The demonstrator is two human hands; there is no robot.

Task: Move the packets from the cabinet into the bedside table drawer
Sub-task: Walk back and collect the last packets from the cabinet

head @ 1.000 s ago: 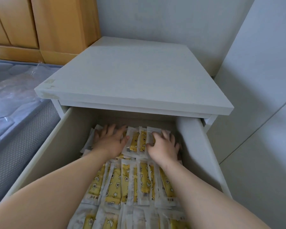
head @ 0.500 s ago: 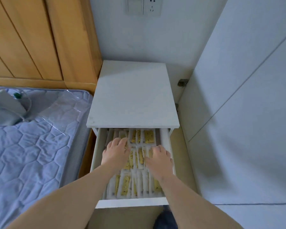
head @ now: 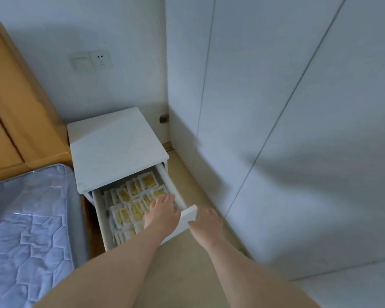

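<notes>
Reaching toward the open drawer (head: 99, 214), the left hand (head: 162, 210) lies over its front right corner, fingers straight and close together, holding nothing. The right hand (head: 206, 221) is just outside the drawer's front panel, fingers loosely spread. Yellow-and-white packets (head: 125, 216) fill the drawer. Right of the drawer stands a white cabinet (head: 276, 130).

Bedroom corner in soft daylight

A blue quilted mattress (head: 27, 230) lies at lower left, clear plastic film over part of it; honey-coloured wooden panelling (head: 16, 107) rises behind it; on the pale wall (head: 111, 23) a switch (head: 81, 63) sits just beside a socket (head: 101, 59); beige flooring (head: 182, 274) runs below.
</notes>
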